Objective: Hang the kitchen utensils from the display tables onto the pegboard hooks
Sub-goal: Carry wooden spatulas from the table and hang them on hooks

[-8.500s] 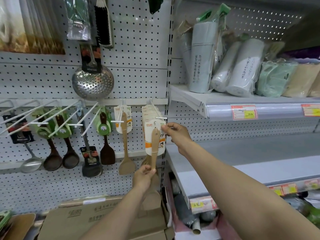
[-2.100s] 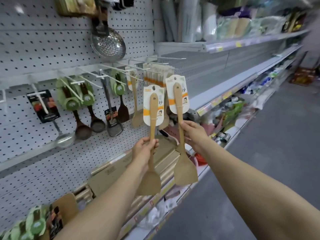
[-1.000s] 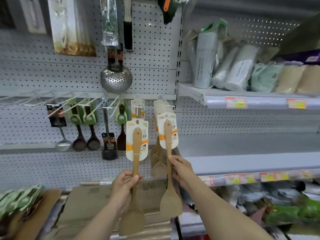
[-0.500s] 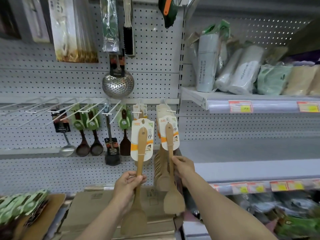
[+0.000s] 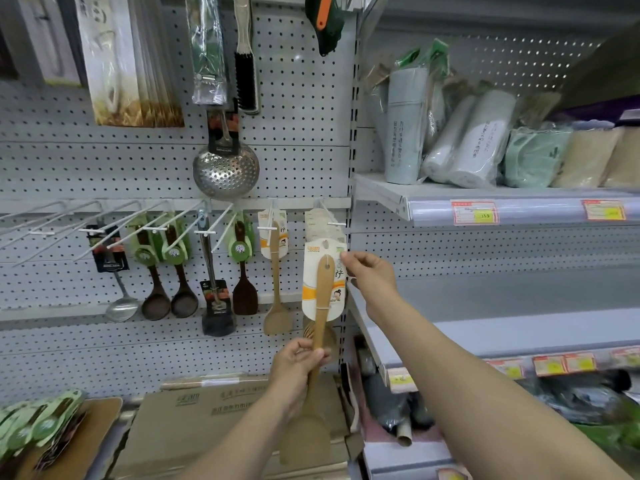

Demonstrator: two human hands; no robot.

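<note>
A white pegboard (image 5: 298, 161) carries a row of white hooks. My left hand (image 5: 298, 362) grips the handle of a wooden spatula (image 5: 320, 317), its blade (image 5: 304, 441) hanging low. My right hand (image 5: 367, 271) pinches the top right corner of that spatula's white and orange card (image 5: 313, 289). The card sits just below the rightmost hook (image 5: 334, 224), where several like cards (image 5: 320, 223) hang. Another wooden spatula (image 5: 275, 271) hangs one hook to the left.
Dark spoons (image 5: 156, 289), a ladle (image 5: 121, 306) and a steel skimmer (image 5: 225, 171) hang to the left, beside bare hooks (image 5: 45, 223). Cardboard boxes (image 5: 207, 420) and green-carded utensils (image 5: 34, 427) lie below. Shelves (image 5: 485, 209) with wrapped goods jut out on the right.
Half a second ago each hand held a spatula. Now only the left one is in hand, raised toward the rightmost hook, and my right hand has moved up to its card.
</note>
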